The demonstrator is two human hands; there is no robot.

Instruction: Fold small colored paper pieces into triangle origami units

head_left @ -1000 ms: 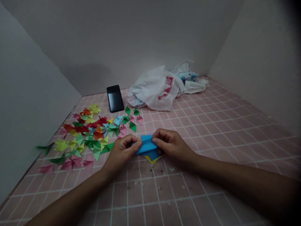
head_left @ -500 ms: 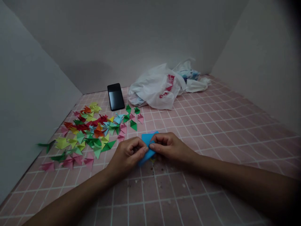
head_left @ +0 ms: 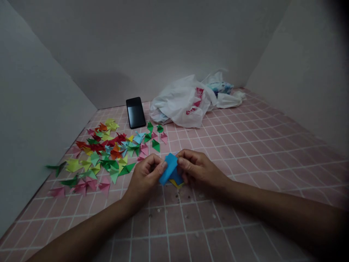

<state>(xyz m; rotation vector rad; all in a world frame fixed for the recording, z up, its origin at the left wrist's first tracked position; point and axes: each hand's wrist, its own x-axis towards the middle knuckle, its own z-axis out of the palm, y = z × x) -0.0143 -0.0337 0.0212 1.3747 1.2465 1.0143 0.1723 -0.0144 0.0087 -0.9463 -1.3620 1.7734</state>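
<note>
Blue folded origami paper (head_left: 169,168), long axis slanting away to the right, pinched between left hand (head_left: 145,178) and right hand (head_left: 199,169), both closed on its edges.

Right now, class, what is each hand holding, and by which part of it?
The left hand and right hand both pinch one folded blue paper by its left and right sides, using fingers and thumbs; a yellow corner shows beneath it.
</note>
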